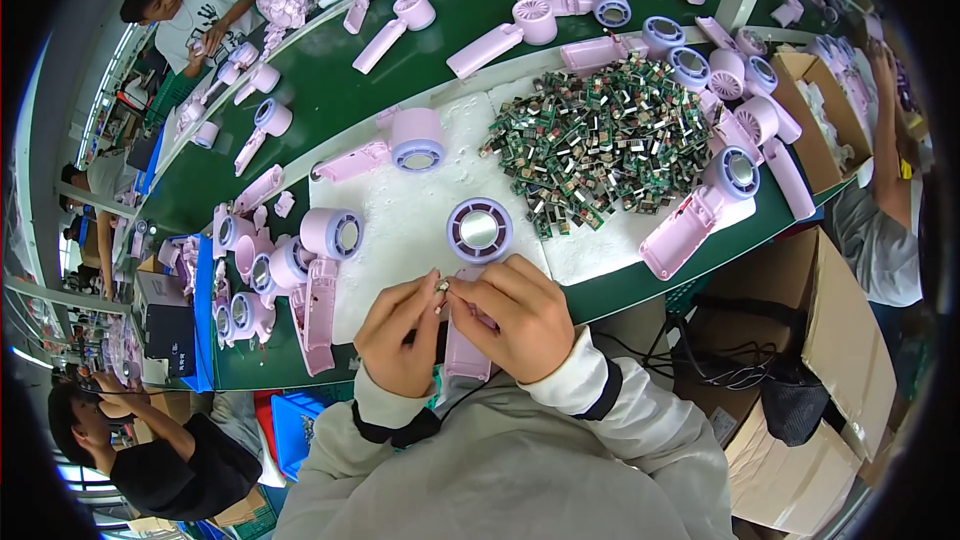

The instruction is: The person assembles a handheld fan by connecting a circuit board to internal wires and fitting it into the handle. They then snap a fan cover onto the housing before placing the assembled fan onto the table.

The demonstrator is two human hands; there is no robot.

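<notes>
My left hand [398,333] and my right hand [512,320] meet at the fingertips, both pinching a small pale, metallic-looking part [441,286]. It is too small to name; it could be a little circuit board. Beneath them lies a pink handheld fan, its round head [479,230] facing up with a lilac ring and silver centre. The fan's handle [464,354] runs toward me and is partly covered by my right hand. To the right, a large heap of small green circuit boards [605,145] is spread on white foam sheets [400,210].
Pink fans with opened handles crowd the left [318,310] and right [685,230] of the green table [330,70]. Another fan [415,138] lies beyond my hands. Cardboard boxes [840,340] and black cables [725,365] are at the right. Several people work nearby.
</notes>
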